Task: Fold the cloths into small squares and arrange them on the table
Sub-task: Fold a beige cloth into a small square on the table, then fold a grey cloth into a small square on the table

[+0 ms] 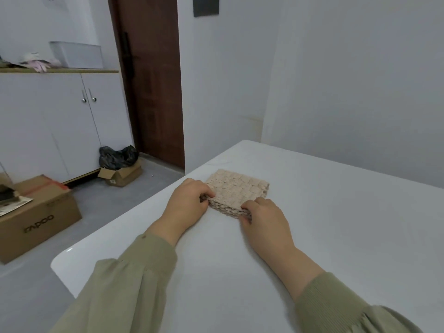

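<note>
A beige waffle-weave cloth (236,189), folded into a thick small square, lies flat on the white table (336,224). The left hand (186,204) pinches the cloth's near left corner with curled fingers, and the right hand (264,222) grips its near right corner likewise. Far left of the cloth, a cardboard box (40,217) sits on the floor.

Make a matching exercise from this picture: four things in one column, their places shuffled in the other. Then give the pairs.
Things:
1. folded cloth
2. black bag
3. white bin
4. dark panel

Places:
A. on top of the cabinet
B. on the wall
C. on the table
D. in the open carton

Pairs: 1-C, 2-D, 3-A, 4-B
</note>
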`<action>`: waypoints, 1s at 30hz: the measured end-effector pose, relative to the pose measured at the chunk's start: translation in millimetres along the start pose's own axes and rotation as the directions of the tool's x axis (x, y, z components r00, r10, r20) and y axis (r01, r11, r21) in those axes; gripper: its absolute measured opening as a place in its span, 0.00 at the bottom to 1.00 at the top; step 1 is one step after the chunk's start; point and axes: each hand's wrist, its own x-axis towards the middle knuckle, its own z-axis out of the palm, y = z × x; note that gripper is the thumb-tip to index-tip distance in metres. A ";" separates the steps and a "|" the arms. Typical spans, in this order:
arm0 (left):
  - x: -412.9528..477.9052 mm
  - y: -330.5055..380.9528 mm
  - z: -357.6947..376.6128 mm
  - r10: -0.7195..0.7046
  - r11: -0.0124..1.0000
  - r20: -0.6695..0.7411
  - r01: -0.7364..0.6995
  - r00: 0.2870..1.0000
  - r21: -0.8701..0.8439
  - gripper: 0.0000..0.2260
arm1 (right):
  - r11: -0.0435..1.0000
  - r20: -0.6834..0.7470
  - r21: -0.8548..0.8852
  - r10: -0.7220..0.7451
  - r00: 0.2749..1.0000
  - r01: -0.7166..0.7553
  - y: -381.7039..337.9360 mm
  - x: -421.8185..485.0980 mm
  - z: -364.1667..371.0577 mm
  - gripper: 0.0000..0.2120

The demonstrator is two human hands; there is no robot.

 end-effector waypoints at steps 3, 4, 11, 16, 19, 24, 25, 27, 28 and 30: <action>11.9 -15.3 1.3 -0.045 0.999 -0.056 0.047 0.997 0.021 0.11 | 1.000 0.014 -0.013 -0.028 1.000 0.028 -8.3 18.1 10.5 0.10; 16.1 -18.9 2.5 -0.058 0.998 -0.061 0.059 0.996 0.029 0.11 | 0.999 0.016 -0.018 -0.032 0.999 0.032 -10.4 23.2 13.9 0.10; 36.0 -29.8 7.3 -0.131 0.982 -0.076 0.140 0.988 0.125 0.13 | 0.999 0.041 0.027 -0.047 0.998 0.046 -14.1 49.5 32.2 0.11; 29.7 -19.1 6.0 -0.137 0.969 -0.074 0.149 0.988 0.197 0.13 | 0.995 0.041 0.097 -0.015 0.999 0.011 -12.3 50.8 32.7 0.12; 20.7 -2.0 5.1 -0.120 0.973 -0.097 0.137 0.988 0.185 0.13 | 0.991 -0.002 0.136 0.001 1.000 0.000 -10.7 42.8 24.0 0.11; -0.2 45.3 16.3 -0.055 0.983 -0.030 0.059 0.998 0.176 0.13 | 0.984 -0.028 0.141 0.109 0.994 -0.104 12.2 11.1 -2.3 0.14; -5.4 57.5 20.9 -0.031 0.983 -0.008 0.032 0.999 0.180 0.13 | 0.983 -0.022 0.133 0.129 0.991 -0.125 20.4 2.6 -8.9 0.15; -16.5 85.1 30.0 0.027 0.985 0.029 -0.032 0.999 0.172 0.14 | 0.982 -0.013 0.111 0.155 0.988 -0.153 37.2 -16.6 -23.5 0.16; -22.1 100.5 34.4 0.060 0.985 0.043 -0.066 0.997 0.160 0.15 | 0.981 -0.013 0.099 0.168 0.986 -0.166 45.7 -26.6 -31.3 0.16; -32.6 133.4 43.8 0.123 0.980 0.082 -0.134 0.989 0.146 0.16 | 0.978 -0.014 0.077 0.197 0.980 -0.196 63.9 -47.7 -47.9 0.17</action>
